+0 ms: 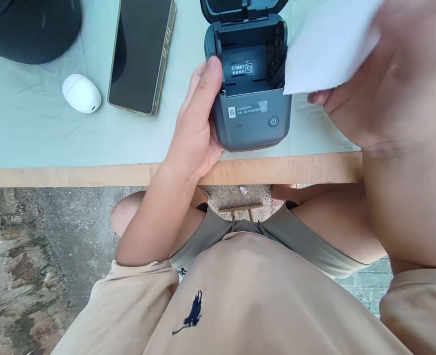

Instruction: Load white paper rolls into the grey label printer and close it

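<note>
A dark grey label printer [253, 123] stands on the table with its lid [243, 11] raised. Its inner bay shows no roll, only a small printed sticker on the back wall. My left hand [200, 113] grips the printer's left side, thumb at the upper rim. At the right, my right hand [391, 79] is raised close to the camera and blurred. Its fingers pinch a white piece of paper [325, 47], whose lower left corner overlaps the printer's right edge. Whether the paper is a loose sheet or part of a roll I cannot tell.
Left of the printer lies a phone [140, 54] with a dark screen. Farther left is a white earbud case [81, 93], and a black rounded object [29, 32] fills the top left corner. The table's wooden front edge [73, 176] runs just before my body.
</note>
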Tool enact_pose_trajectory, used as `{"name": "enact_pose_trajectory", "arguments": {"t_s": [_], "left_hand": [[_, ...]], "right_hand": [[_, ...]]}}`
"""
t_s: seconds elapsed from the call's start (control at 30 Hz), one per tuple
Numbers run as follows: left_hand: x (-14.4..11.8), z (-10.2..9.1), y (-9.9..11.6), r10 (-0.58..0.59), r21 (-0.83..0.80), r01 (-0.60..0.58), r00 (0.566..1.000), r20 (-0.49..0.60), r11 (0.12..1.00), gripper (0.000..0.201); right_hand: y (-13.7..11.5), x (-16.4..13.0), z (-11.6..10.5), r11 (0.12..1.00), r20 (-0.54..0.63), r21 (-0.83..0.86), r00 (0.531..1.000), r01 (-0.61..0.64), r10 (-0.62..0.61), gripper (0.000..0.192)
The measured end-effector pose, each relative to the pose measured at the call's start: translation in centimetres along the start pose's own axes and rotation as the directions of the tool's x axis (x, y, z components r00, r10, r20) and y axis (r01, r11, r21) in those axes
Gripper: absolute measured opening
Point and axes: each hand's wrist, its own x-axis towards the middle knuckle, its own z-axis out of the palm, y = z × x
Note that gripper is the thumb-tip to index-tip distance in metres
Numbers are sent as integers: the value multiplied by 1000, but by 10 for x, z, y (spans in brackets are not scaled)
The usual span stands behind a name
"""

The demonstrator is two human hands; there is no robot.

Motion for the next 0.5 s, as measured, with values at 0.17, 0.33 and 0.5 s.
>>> {"name": "enact_pose_trajectory", "arguments": {"t_s": [0.17, 0.33, 0.5], "left_hand": [[0, 1, -1, 11, -5, -11, 1000, 13, 1000, 15], [-1, -1, 2, -41, 29, 41, 999, 12, 999, 14], [0, -1, 1, -20, -8, 20, 999, 32, 1000, 14]], "right_hand": [[18, -4, -19, 932, 45, -213, 956, 293, -290, 37], [15, -11, -31, 625, 108, -702, 918, 342, -381, 37], [17, -16, -30, 568, 33, -811, 980, 140, -194, 59]]}}
